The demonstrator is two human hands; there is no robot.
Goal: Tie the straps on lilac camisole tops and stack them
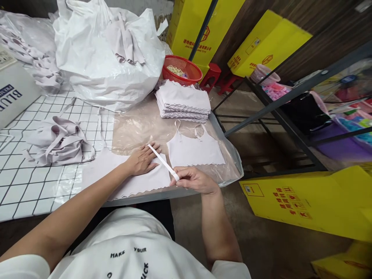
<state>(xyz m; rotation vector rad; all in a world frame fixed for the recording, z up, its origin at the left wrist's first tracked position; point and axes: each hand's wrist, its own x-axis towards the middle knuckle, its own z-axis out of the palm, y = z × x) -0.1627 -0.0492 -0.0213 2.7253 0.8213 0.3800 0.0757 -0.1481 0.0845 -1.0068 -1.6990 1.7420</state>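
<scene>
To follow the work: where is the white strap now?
In the head view, the white strap runs from the left hand, flat on a garment, to the right hand pinching it.

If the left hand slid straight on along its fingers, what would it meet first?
Probably the strap that the right hand pinches, just past the fingertips of the left hand; beyond it, the laid-out top.

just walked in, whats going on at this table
A person is handling white tops at a table. Their left hand lies flat on a white garment near the table's front edge. The right hand pinches one end of a white strap that runs up to the left hand. Another top lies spread flat just to the right, a stack of folded ones sits behind it, and a loose heap lies further left.
</scene>
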